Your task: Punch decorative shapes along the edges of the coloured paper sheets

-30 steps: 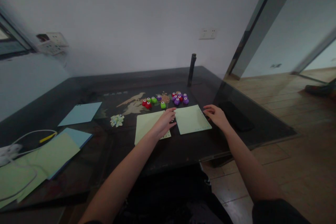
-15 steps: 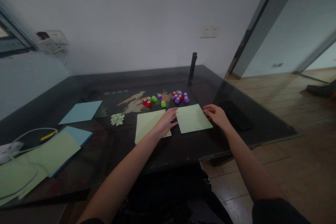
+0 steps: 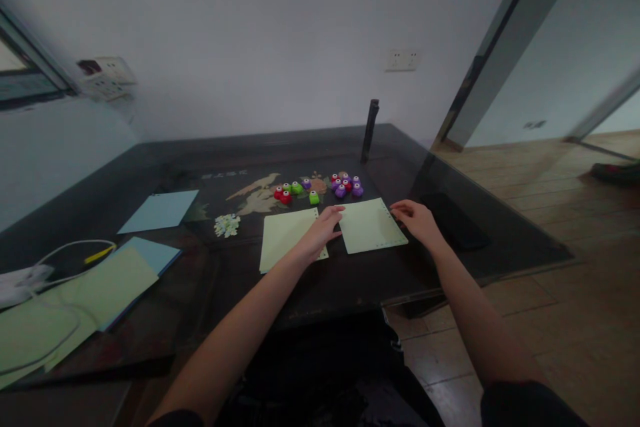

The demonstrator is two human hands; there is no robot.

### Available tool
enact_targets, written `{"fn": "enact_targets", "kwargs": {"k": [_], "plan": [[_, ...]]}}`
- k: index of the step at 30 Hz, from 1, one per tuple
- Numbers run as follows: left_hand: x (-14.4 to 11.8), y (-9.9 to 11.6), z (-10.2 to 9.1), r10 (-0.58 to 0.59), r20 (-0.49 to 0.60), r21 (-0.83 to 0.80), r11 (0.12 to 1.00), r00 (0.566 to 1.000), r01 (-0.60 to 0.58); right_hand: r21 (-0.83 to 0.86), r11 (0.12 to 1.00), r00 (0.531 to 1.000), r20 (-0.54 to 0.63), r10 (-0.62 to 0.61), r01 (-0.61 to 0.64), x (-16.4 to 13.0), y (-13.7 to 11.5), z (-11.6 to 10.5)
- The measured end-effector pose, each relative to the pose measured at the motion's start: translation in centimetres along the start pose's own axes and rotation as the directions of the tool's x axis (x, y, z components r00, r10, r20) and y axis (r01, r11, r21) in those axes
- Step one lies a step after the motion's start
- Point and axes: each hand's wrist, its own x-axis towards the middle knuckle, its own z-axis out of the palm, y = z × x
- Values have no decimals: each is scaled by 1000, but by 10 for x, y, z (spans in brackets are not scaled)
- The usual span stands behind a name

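at the table's [image 3: 310, 297] left end we see a white block [image 3: 25, 285], green sheets [image 3: 127, 273] partly over blue ones, a yellow stick [image 3: 99, 255] and, farther back, a blue sheet [image 3: 160, 210]. next come small pieces [image 3: 227, 225] in a heap, then the left page [image 3: 283, 233], lying flat, with toys [image 3: 285, 198] beyond it. our left hand [image 3: 323, 233] reaches over its right side to the left edge of the right page [image 3: 373, 227], thumb a little apart from the fingers; we cannot tell whether they pinch it. that page lies between our hands, more toys [image 3: 341, 191] behind it. by its holed right edge, our right hand [image 3: 416, 219] keeps its fingers narrow, their grip unclear to us. a black slab [image 3: 456, 221] lies just beside.
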Motion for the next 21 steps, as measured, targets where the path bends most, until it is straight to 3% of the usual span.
{"fn": "enact_targets", "kwargs": {"k": [5, 7, 10, 13, 16, 19, 21], "plan": [[-11, 17, -10, 121, -7, 141, 983, 993, -119, -58, 997, 992, -114, -49, 42, 0, -7, -5], [-16, 28, -27, 217, -18, 182, 960, 976, -210, -68, 993, 984, -146, -105, 96, -1, -21, -7], [-19, 37, -71, 328, -23, 323, 897, 945, -303, -87, 974, 967, -129, -220, 210, -4, -58, -2], [-16, 30, -119, 409, -78, 611, 740, 909, -281, -65, 944, 946, 4, -324, 323, -4, -101, 20], [-12, 12, -154, 483, -154, 809, 563, 862, -171, -73, 888, 878, 206, -433, 455, 3, -133, 59], [-8, -5, -168, 515, -40, 891, 406, 856, -202, -166, 797, 782, 387, -489, 581, 14, -147, 98], [-7, -12, -169, 496, 20, 913, 345, 868, -218, -250, 745, 755, 453, -475, 619, 19, -146, 118]]}}
